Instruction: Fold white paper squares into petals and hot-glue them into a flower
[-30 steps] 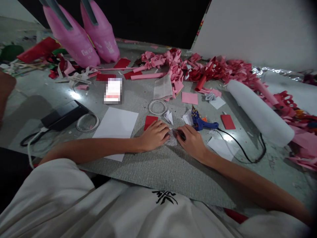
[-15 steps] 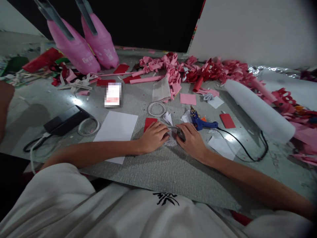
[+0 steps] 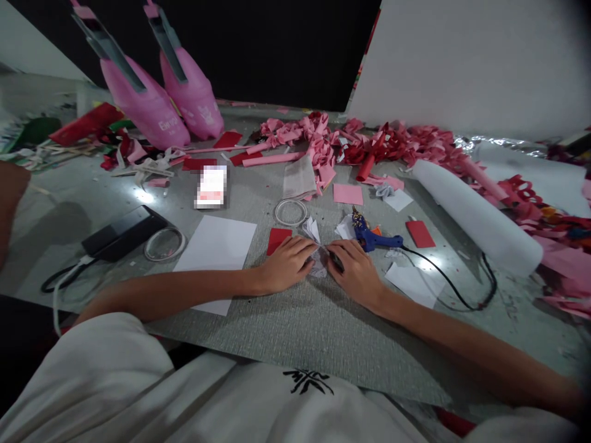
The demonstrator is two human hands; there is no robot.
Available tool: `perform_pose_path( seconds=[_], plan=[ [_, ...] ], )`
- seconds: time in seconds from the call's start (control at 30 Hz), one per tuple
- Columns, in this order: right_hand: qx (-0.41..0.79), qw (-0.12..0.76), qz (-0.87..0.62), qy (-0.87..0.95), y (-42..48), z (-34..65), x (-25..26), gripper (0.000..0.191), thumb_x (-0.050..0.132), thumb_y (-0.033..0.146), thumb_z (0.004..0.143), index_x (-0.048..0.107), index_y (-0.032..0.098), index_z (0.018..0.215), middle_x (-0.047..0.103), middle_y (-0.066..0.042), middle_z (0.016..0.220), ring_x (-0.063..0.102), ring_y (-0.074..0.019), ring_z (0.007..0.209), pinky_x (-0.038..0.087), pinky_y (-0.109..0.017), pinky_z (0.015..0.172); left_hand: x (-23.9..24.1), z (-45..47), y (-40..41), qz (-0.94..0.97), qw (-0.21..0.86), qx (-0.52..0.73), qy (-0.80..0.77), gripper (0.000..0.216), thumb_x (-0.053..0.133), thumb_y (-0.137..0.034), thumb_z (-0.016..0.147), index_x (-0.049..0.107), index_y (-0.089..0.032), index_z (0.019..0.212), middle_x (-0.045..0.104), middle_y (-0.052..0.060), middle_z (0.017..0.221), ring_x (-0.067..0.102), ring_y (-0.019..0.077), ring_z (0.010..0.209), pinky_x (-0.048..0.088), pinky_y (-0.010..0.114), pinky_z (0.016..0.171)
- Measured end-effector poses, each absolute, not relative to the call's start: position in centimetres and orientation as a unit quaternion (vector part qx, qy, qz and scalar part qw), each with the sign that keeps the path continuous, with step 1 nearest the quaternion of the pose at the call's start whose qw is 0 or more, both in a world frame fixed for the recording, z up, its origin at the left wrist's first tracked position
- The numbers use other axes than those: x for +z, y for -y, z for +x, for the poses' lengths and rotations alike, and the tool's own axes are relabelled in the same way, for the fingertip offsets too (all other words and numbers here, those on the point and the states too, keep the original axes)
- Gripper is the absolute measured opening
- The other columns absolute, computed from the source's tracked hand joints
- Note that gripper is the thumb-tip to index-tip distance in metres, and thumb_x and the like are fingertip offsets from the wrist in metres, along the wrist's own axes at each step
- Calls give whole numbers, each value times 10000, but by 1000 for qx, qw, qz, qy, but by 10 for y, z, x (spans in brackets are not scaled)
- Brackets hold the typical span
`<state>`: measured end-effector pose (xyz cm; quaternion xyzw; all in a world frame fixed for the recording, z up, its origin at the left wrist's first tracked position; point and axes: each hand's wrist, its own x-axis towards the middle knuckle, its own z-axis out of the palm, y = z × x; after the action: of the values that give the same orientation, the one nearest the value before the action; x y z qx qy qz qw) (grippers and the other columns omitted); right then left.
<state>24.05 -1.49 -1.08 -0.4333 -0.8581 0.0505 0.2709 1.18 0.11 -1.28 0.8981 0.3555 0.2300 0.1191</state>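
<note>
My left hand [image 3: 289, 264] rests low over the table with its fingers bent inward. Facing it, my right hand [image 3: 354, 267] is curled, with a dark shadowed gap under its fingers. The fingertips of both hands nearly meet on a small piece of white paper [image 3: 322, 247], mostly hidden by the fingers. Below them lies a crumpled whitish scrap [image 3: 318, 268]. Just beyond the fingertips stands a folded white paper piece [image 3: 311, 229]. A red paper square [image 3: 278, 240] is beside my left hand, and a blue glue gun [image 3: 372, 237] lies beyond my right hand.
A white sheet [image 3: 221, 243] lies partly under my left forearm. Black power bank-like box [image 3: 122, 231], coiled cable [image 3: 290, 212], blurred bright phone-like rectangle [image 3: 211, 186], pink bottles [image 3: 143, 104], heaped pink and red paper [image 3: 397, 144] and a white roll [image 3: 480, 215] surround the work area.
The view has tilted slightly, so the table things sit lower. My fingertips have drawn closer together, and the grey edge seen between them earlier is now mostly covered.
</note>
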Motion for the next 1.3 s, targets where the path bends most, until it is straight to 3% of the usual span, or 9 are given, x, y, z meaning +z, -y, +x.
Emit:
perform_pose_path(
  seconds=[0.5,0.83,1.03,1.3],
  plan=[
    [44,270,-414,868,15,241,-10,254,519,181,1018,673,210,1218,696,-126,1137,644,-274,1053,573,-471,950,-12,4,-7,922,52,211,-321,336,546,-367,1044,689,-137,1244,706,139,1264,626,297,1185,497,491,1038],
    [30,256,-424,868,15,241,-10,251,522,191,1031,698,192,1211,707,-131,1152,646,-273,1053,571,-460,940,-14,4,-5,929,23,221,-298,276,538,-300,1047,718,-143,1187,740,112,1260,655,277,1130,516,470,1009],
    [23,243,-415,876,14,242,-12,270,517,187,1036,698,163,1234,706,-136,1153,635,-267,1037,573,-447,929,-14,5,-6,933,5,237,-271,239,532,-270,1048,729,-135,1051,744,119,1220,671,264,1104,534,468,1002],
    [26,260,-389,883,13,244,-13,210,553,178,1024,711,146,1159,734,-125,1108,654,-254,998,578,-428,915,-13,6,-6,931,33,249,-264,302,500,-231,1061,619,-104,1308,713,141,1212,661,245,1167,555,438,1044]
  ],
)
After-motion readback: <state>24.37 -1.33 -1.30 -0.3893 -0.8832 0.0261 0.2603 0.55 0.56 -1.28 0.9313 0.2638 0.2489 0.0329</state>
